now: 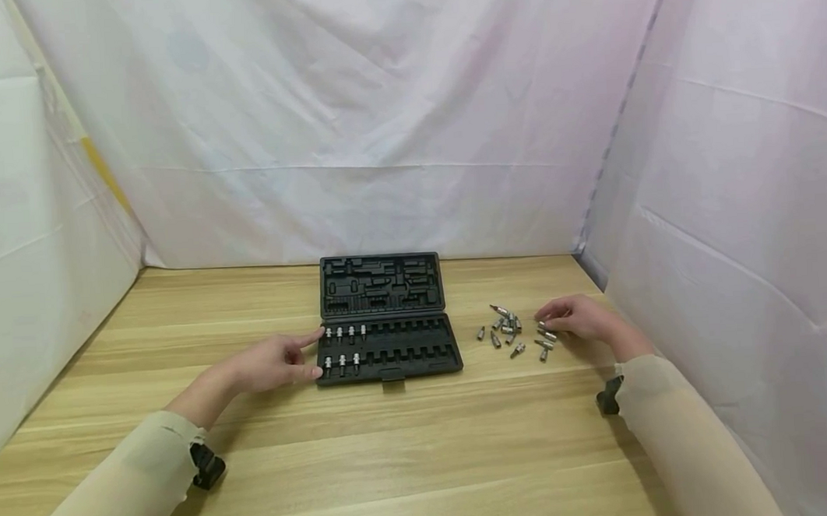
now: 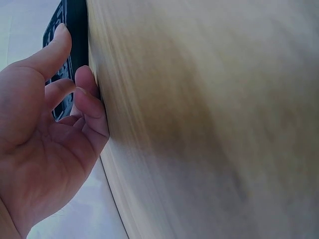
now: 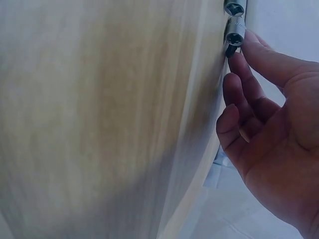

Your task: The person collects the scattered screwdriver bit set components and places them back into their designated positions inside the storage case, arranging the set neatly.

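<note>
A black bit socket case (image 1: 418, 350) lies unfolded on the table, with several silver bit sockets (image 1: 342, 361) standing in the left slots of its two rows. My left hand (image 1: 272, 364) touches the case's left end, thumb at the front corner and index finger farther back. In the left wrist view the other fingers curl loosely beside the case wall. At the right edge of a loose heap of bit sockets (image 1: 507, 329), my right hand (image 1: 578, 319) pinches one bit socket (image 3: 235, 31) between thumb and index finger. The remaining right fingers are bent below it.
The case's lid (image 1: 380, 283) lies back, its moulded hollows facing up. A latch (image 1: 392, 374) sticks out at the front edge. White cloth (image 1: 350, 121) hangs behind the wooden table (image 1: 396, 461) and along both sides.
</note>
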Tool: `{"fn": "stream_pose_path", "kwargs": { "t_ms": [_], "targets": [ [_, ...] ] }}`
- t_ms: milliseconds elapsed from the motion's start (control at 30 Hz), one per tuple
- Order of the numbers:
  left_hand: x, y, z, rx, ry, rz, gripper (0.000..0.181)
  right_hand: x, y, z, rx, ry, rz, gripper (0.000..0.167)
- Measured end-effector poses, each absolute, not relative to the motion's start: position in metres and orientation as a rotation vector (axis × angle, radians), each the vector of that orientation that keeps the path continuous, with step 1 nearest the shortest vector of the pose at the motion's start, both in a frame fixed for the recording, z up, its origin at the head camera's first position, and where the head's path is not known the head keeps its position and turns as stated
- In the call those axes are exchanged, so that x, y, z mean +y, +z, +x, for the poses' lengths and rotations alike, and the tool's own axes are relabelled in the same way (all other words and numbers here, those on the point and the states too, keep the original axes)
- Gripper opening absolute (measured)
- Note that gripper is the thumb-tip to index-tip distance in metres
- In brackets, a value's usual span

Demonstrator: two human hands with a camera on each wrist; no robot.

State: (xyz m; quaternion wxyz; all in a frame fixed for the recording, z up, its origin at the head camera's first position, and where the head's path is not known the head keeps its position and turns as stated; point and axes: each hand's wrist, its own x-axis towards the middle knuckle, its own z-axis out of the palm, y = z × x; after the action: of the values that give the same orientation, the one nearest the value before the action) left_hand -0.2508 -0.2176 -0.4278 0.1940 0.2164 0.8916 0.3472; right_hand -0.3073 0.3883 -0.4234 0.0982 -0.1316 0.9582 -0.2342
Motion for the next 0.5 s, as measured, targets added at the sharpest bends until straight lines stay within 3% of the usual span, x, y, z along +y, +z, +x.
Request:
{"fn": "stream_pose_path", "kwargs": {
  "t_ms": [500],
  "targets": [
    [-0.2187, -0.4280, -0.2510, 2.497, 0.972, 0.595, 0.087, 0.3825, -0.4216, -0.3070, 2.852, -0.730, -0.341, 0.031]
  ]
}}
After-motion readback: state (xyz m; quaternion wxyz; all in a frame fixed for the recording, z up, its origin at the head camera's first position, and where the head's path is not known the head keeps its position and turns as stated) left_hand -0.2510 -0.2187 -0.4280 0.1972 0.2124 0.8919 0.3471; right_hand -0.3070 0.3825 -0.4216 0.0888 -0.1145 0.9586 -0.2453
